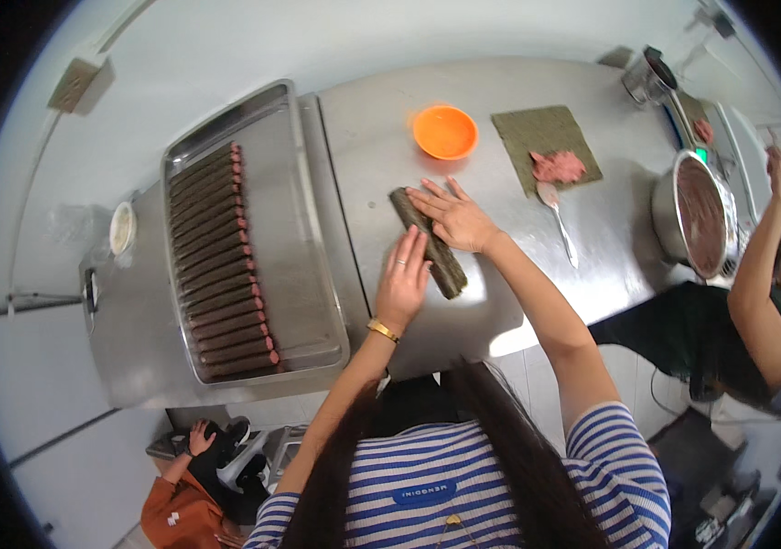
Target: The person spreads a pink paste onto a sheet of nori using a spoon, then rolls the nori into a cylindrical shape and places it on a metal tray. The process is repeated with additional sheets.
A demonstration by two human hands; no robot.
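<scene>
Seaweed roll (446,268) slants toward lower right.

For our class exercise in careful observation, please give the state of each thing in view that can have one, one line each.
Seaweed roll: rolled up
Left hand: fingers extended, on the roll
Right hand: open, on the roll
Seaweed sheet: flat, partly covered
Pink filling: heaped
Spoon: lying down, smeared
Metal tray: partly filled
Tray rolls: lined up
Orange bowl: upright
Steel bowl: uncovered, coated inside
Scale display: lit

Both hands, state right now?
Left hand: open, fingers against the dark green roll.
Right hand: open, fingers laid across the same roll.
</scene>
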